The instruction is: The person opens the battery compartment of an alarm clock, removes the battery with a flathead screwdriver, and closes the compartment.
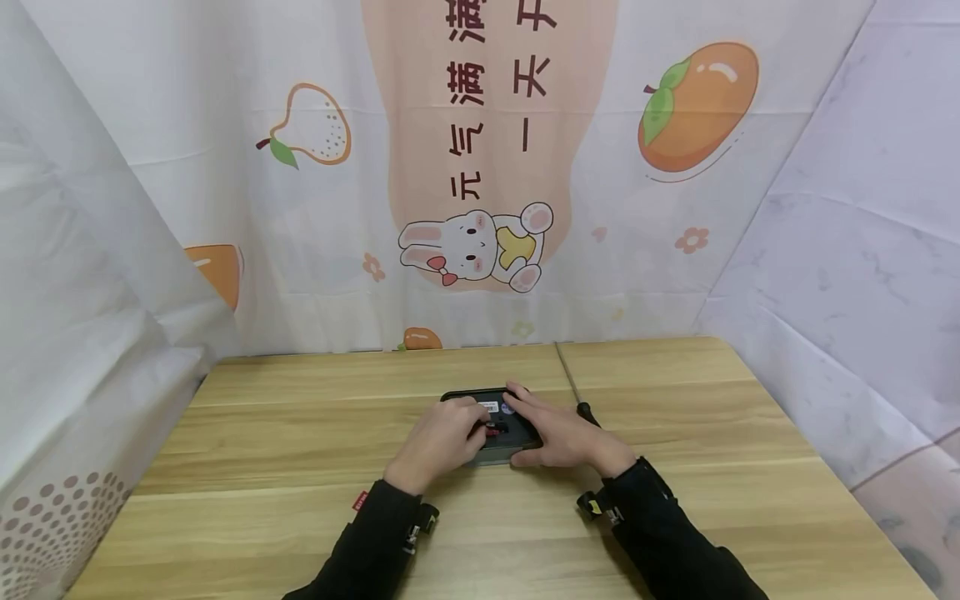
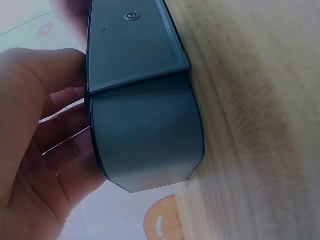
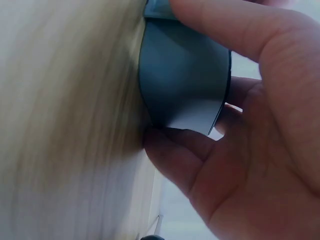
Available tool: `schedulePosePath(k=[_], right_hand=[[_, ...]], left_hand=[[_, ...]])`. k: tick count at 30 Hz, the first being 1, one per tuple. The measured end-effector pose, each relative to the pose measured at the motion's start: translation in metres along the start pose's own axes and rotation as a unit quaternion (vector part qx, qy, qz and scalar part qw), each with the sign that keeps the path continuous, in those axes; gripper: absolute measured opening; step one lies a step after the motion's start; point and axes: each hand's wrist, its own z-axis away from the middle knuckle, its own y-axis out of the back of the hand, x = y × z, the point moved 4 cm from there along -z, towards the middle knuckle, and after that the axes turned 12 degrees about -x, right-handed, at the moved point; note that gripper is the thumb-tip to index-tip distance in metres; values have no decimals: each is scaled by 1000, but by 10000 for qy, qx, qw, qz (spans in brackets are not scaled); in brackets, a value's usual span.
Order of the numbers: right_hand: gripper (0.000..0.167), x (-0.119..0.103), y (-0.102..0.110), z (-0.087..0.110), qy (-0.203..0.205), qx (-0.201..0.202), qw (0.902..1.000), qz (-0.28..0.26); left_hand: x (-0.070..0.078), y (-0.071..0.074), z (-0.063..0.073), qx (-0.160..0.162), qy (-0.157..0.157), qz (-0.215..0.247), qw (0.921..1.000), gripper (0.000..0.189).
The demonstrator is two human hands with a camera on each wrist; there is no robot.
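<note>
A dark grey, box-like device [image 1: 517, 433] with rounded corners stands on the table, its black face up, bearing a white label and a round purple sticker. My left hand [image 1: 442, 437] reaches over its left side, fingers curled at a small red and black piece [image 1: 492, 430] in the face; the fingertips are partly hidden. My right hand [image 1: 562, 433] grips the device's right side, thumb on the near side and fingers over the far part. The left wrist view shows a screw [image 2: 132, 16] in the device's near side. Just behind my right hand lies a long screwdriver [image 1: 587, 412].
The wood-grain table [image 1: 300, 467] runs back to a printed white curtain [image 1: 315, 250]. More white cloth hangs at the left and right sides. The screwdriver's thin shaft [image 1: 567, 375] points to the table's back edge.
</note>
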Motion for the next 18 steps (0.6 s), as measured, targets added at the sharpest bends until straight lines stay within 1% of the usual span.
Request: schedulePosePath(k=[6,12,16,18], right_hand=[[94,1,-1,-1,-49,60,10000,-30],[93,0,-3,1,30,195,9998,8],[93,1,-4,0,82,241,9997,59],[94,1,-4,-1,79,254,9996,66]], left_hand=[[-1,1,2,-48,-49,37,10000,10],[1,4,3,-70,-48,127,9999,10],[1,9,4,-40,-83,247,9997,10],[1,13,4,34,-89,276,9996,10]])
